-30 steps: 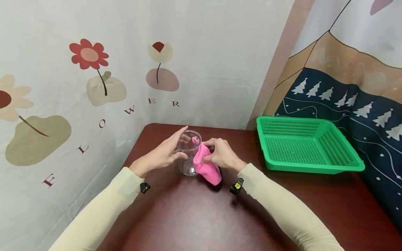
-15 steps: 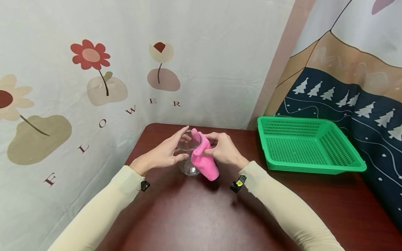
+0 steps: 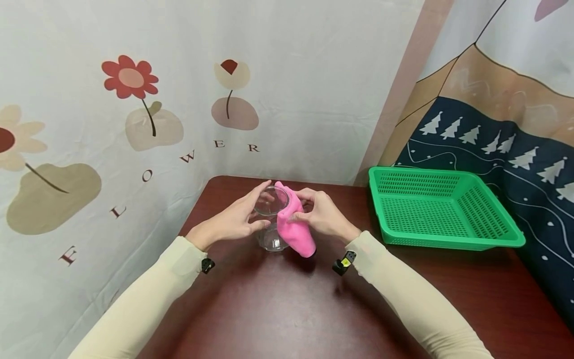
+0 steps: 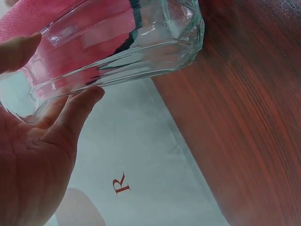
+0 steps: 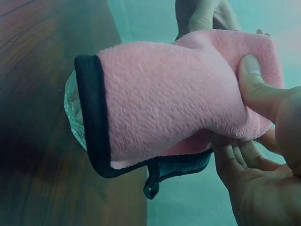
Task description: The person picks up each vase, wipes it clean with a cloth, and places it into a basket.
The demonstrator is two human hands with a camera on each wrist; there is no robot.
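Observation:
A clear glass jar (image 3: 272, 240) with faceted sides stands on the table. My left hand (image 3: 229, 219) holds it near its rim from the left, thumb in front and fingers behind. On the jar's right side, a pink cloth (image 3: 296, 234) drapes down from the rim. My right hand (image 3: 326, 215) pinches the cloth near the top, thumb on its outer face. The right wrist view shows its fuzzy surface, dark edging (image 5: 91, 113) and a small hanging loop (image 5: 151, 186). In the left wrist view, pink shows through the glass (image 4: 164, 37).
At the right of the brown table (image 3: 269, 309) sits a green slotted plastic basket (image 3: 448, 239). A pale curtain (image 3: 314, 99) with printed flowers and letters hangs behind the table. A dark tree-printed curtain (image 3: 475, 144) hangs on the right.
My right hand has lifted the cloth slightly, and its upper end now stands up at the jar's right rim. The left hand and the jar stay nearly in place.

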